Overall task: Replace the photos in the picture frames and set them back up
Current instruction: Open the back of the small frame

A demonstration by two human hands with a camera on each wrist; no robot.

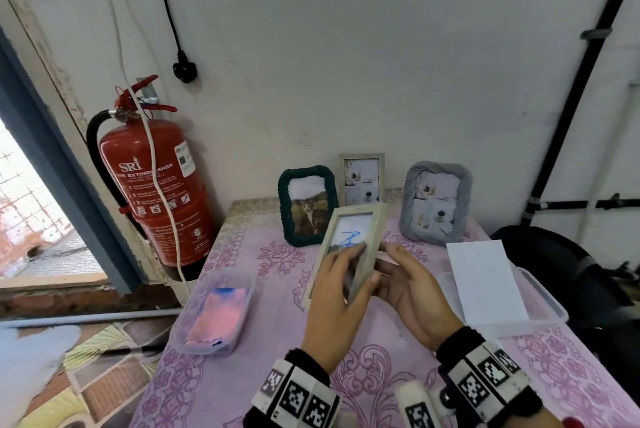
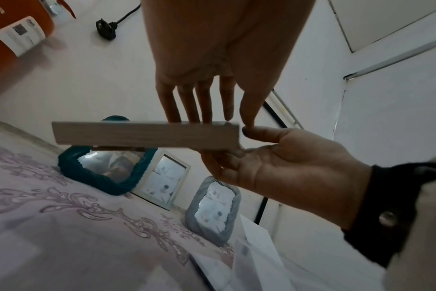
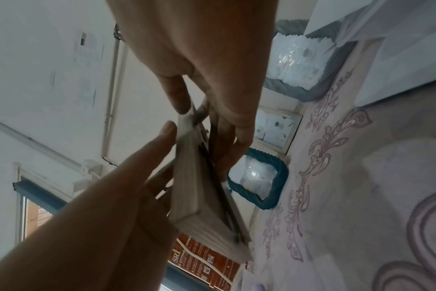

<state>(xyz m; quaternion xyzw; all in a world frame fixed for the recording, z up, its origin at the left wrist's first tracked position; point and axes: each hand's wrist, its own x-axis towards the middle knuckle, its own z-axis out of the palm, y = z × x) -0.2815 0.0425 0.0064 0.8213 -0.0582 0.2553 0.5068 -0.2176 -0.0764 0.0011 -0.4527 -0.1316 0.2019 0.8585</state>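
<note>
Head view. Bench (image 1: pixel 242 375), floral cloth. Far row, standing: green frame (image 1: pixel 307 206), small wood frame (image 1: pixel 361 179), grey frame (image 1: pixel 435 203). Held frame (image 1: pixel 346 251), pale wood, lifted above the bench centre, tilted, a photo with a blue mark behind its glass. Left hand (image 1: pixel 337 303): grip closed on the frame's near part, fingers lying over the glass. Right hand (image 1: pixel 412 292): fingers behind the frame, supporting it. Tub (image 1: pixel 214 311) near left; tray (image 1: pixel 540 299) with white sheet (image 1: pixel 485 280) right.

Left wrist view. Held frame edge-on; left fingers flat on top, right fingers under, thumb at its end.

Right wrist view. Frame's back and edge between both hands.

Status, judged: three frames stand; the fourth seems loaded, not yet set up.
</note>
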